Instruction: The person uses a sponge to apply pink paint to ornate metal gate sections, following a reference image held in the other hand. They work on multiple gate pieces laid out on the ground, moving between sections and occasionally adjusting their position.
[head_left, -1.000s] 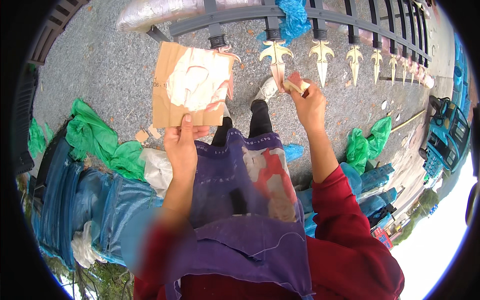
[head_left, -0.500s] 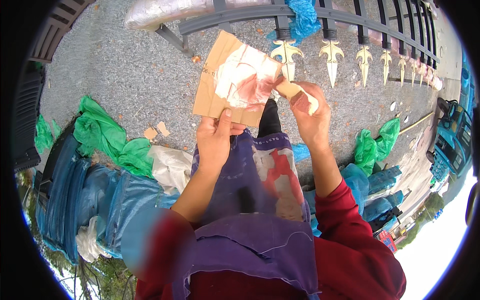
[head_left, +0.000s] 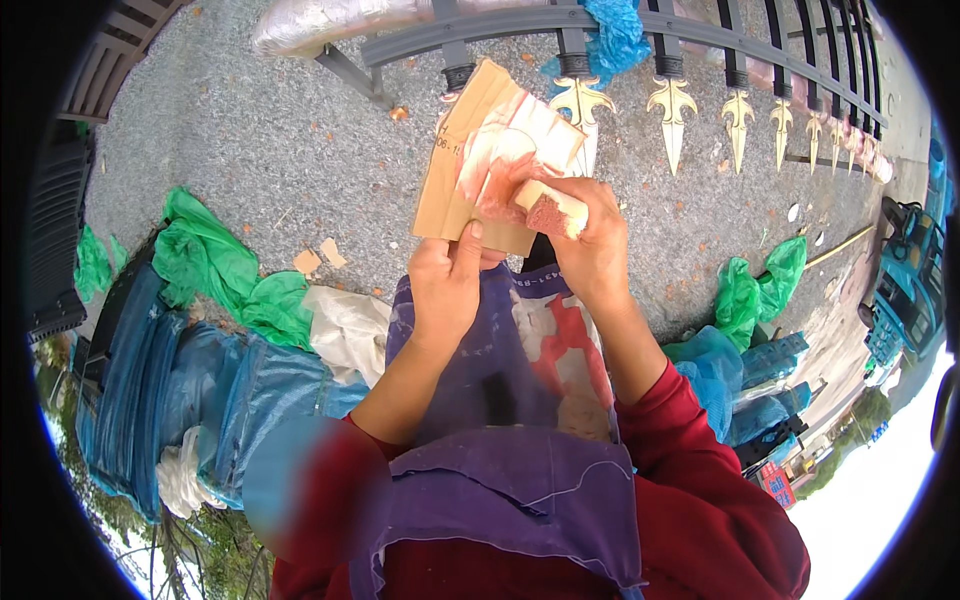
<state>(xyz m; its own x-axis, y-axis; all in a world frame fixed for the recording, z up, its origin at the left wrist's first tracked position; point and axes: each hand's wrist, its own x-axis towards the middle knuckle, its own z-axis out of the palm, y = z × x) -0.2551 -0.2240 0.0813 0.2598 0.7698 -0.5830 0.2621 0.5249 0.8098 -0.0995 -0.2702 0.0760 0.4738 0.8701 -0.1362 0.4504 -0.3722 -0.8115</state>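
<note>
My left hand point(head_left: 448, 285) grips the lower edge of a brown piece of cardboard point(head_left: 440, 190), thumb on top and fingers beneath. A glossy patch of reddish-gold paint point(head_left: 500, 150) covers much of its face. My right hand point(head_left: 597, 235) is closed around a pale yellow sponge point(head_left: 556, 205) with a reddish-brown stained end. The sponge is at the right part of the painted patch and seems to touch it. Just beyond the cardboard hang gold spear-shaped finials point(head_left: 672, 115) on a dark metal fence panel point(head_left: 600, 18); the cardboard partly covers the nearest ones.
Green plastic point(head_left: 210, 250) and blue-wrapped bundles point(head_left: 270, 380) lie at the left, with a whitish sheet point(head_left: 345, 325) beside them. More green plastic point(head_left: 745, 300) and blue wrapping point(head_left: 712, 375) are at the right. A blue vehicle point(head_left: 905, 280) stands farther right. Crumpled blue plastic point(head_left: 612, 40) hangs on the fence.
My right hand has brought the sponge left and slightly down onto the cardboard's painted patch. The cardboard has shifted right and tilted a little in my left hand.
</note>
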